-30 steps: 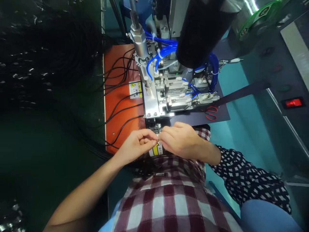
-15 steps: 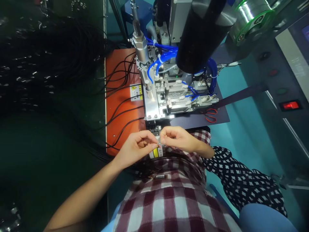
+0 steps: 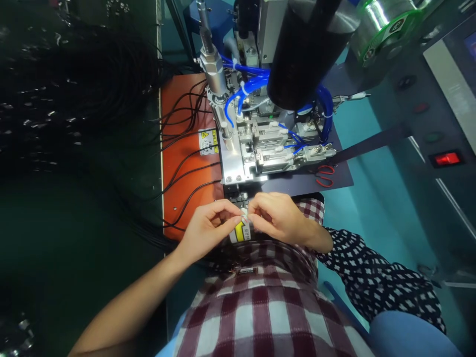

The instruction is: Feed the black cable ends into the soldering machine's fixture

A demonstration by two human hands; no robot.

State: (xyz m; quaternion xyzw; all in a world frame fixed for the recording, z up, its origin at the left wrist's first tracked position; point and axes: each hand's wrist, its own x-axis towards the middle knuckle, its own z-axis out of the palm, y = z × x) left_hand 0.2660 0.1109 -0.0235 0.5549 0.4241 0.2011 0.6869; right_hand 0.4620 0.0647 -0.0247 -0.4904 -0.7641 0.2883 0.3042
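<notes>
My left hand is closed in a pinch, thumb against forefinger, at the near end of the metal machine. Facing it, my right hand pinches too, its fingertips almost touching those of the left. Something small and pale shows between the two sets of fingertips, too tiny to name. Just beneath them is a white label with a yellow arrow. Several black cables run over the orange plate to the left of the machine.
A black cylinder hangs over the machine, among blue air tubes. Red-handled pliers or snips lie on the dark plate at right. A solder wire spool stands at upper right. A dark mass of cables fills the left side.
My right hand has turned slightly and its fingertips have dipped towards the left ones. The left hand has barely moved. The view has shifted a little.
</notes>
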